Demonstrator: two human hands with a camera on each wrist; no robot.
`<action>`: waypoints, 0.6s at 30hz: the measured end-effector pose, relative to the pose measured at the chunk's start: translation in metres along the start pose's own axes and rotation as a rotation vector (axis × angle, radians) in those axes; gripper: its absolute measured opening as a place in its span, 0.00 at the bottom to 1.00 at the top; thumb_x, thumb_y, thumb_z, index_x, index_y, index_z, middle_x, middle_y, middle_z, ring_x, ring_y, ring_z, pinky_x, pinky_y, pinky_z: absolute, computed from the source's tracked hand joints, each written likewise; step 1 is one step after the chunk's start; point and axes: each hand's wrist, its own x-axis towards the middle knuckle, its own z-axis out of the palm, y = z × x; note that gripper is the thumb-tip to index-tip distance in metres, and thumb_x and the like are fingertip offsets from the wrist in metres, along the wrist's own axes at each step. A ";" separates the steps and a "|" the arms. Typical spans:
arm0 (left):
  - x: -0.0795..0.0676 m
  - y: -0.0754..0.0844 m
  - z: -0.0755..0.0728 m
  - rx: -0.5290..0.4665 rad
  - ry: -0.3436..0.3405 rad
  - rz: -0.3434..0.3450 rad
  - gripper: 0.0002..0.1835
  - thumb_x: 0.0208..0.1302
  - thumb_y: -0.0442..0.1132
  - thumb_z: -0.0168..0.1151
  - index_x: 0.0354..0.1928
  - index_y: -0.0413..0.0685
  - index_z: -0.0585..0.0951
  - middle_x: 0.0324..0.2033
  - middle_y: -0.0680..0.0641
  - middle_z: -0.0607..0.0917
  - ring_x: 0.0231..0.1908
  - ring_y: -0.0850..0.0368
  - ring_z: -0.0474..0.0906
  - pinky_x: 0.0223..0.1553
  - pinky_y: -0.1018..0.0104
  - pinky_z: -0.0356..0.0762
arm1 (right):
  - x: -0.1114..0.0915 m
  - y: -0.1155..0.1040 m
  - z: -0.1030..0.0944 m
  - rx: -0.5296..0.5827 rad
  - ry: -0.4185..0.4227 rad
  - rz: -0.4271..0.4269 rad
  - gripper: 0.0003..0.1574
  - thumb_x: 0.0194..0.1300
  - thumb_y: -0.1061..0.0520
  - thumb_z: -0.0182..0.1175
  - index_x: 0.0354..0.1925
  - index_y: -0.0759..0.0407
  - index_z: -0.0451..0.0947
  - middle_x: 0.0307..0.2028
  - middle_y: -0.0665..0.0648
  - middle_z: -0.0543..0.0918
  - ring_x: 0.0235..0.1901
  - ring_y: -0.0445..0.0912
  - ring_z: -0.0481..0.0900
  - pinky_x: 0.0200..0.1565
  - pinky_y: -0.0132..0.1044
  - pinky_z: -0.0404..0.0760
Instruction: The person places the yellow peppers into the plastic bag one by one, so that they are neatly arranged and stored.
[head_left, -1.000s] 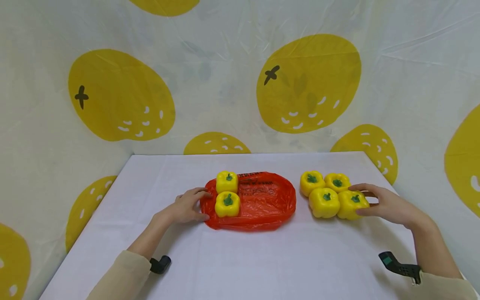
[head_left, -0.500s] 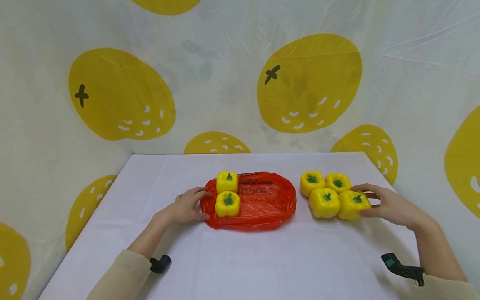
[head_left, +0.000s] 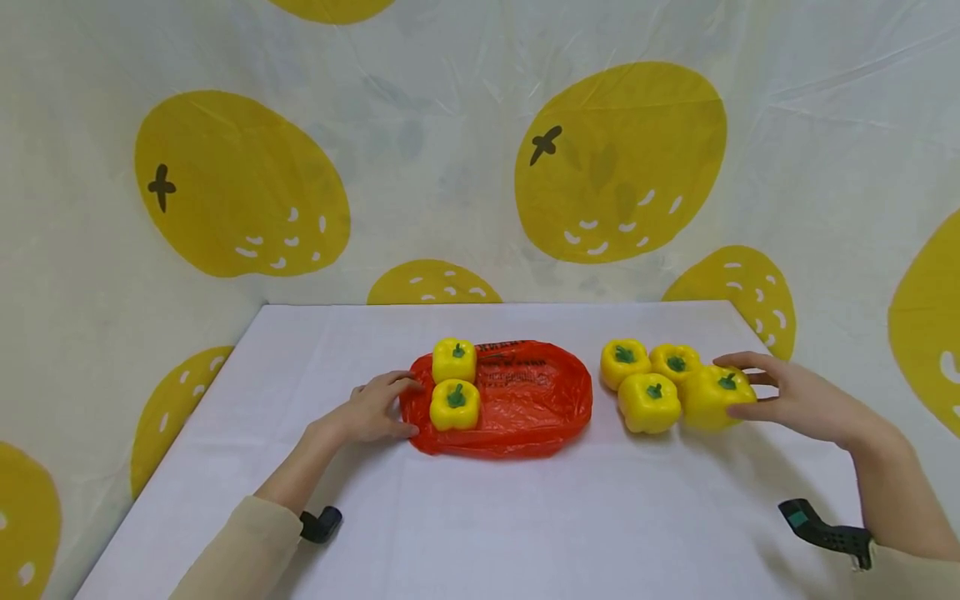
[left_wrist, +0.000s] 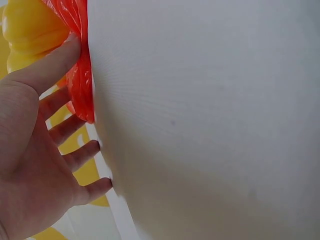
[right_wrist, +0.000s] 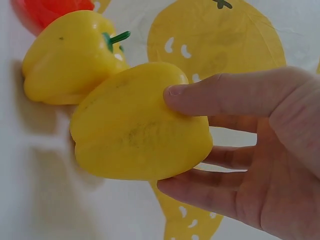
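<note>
Right now your right hand (head_left: 802, 400) has a yellow pepper (head_left: 707, 398) pinched between thumb and fingers, right of centre in the head view, at the right end of the group. In the right wrist view the thumb presses one side and the fingers lie against the opposite side; the pepper sits tilted, with dark smudges on its flank, and looks raised off the table (head_left: 487, 533), though contact beneath is hard to judge. Its tight, glossy skin suggests something light and fairly stiff, likely a bit slippery, so it should take a firm pinch without denting. Your best hold is across the broad sides, below the shoulders; leave the thin green stem (head_left: 727, 382) alone, as it may twist or snap. Three other peppers (head_left: 649, 407) crowd just left of it, so keep your fingertips to its right half. Your left hand (head_left: 373, 410), left of centre, has its fingers spread, the thumb touching the left edge of the red bag (head_left: 536, 408) in mid-frame. That bag lies flat and crinkled, probably very light, soft and quick to slide; take it by a gathered fold of the rim. Two peppers (head_left: 454, 406) on its left part should weigh it down there.
</note>
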 end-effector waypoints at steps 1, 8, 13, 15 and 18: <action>0.000 0.000 0.000 -0.001 -0.001 -0.001 0.37 0.57 0.50 0.77 0.68 0.56 0.75 0.73 0.41 0.66 0.73 0.39 0.57 0.68 0.26 0.53 | 0.000 -0.001 -0.002 -0.008 0.002 -0.001 0.41 0.66 0.52 0.71 0.70 0.63 0.67 0.66 0.73 0.71 0.61 0.75 0.69 0.52 0.66 0.79; 0.001 0.000 0.000 0.007 -0.005 0.003 0.37 0.57 0.50 0.77 0.69 0.55 0.75 0.73 0.40 0.66 0.74 0.38 0.57 0.68 0.26 0.53 | 0.003 -0.010 -0.018 -0.017 0.011 0.007 0.41 0.67 0.52 0.71 0.70 0.63 0.66 0.64 0.72 0.73 0.61 0.73 0.69 0.43 0.32 0.80; 0.001 -0.001 -0.001 0.015 -0.003 0.019 0.37 0.57 0.51 0.77 0.68 0.55 0.75 0.73 0.40 0.66 0.73 0.38 0.57 0.67 0.26 0.54 | 0.006 -0.017 -0.023 -0.020 0.020 0.010 0.41 0.69 0.51 0.69 0.71 0.63 0.65 0.65 0.72 0.72 0.62 0.73 0.68 0.49 0.53 0.83; 0.001 -0.001 -0.001 0.016 -0.005 0.020 0.37 0.57 0.51 0.77 0.68 0.55 0.75 0.73 0.40 0.66 0.73 0.38 0.57 0.67 0.27 0.55 | 0.008 -0.020 -0.024 -0.022 0.024 0.009 0.41 0.69 0.51 0.69 0.72 0.63 0.65 0.65 0.72 0.71 0.63 0.73 0.67 0.51 0.65 0.80; 0.001 -0.002 -0.001 0.014 -0.004 0.021 0.37 0.57 0.50 0.77 0.68 0.55 0.74 0.73 0.41 0.66 0.73 0.38 0.57 0.67 0.27 0.54 | 0.011 -0.025 -0.026 -0.031 0.032 0.003 0.41 0.70 0.50 0.68 0.72 0.62 0.64 0.66 0.72 0.71 0.63 0.74 0.67 0.52 0.71 0.76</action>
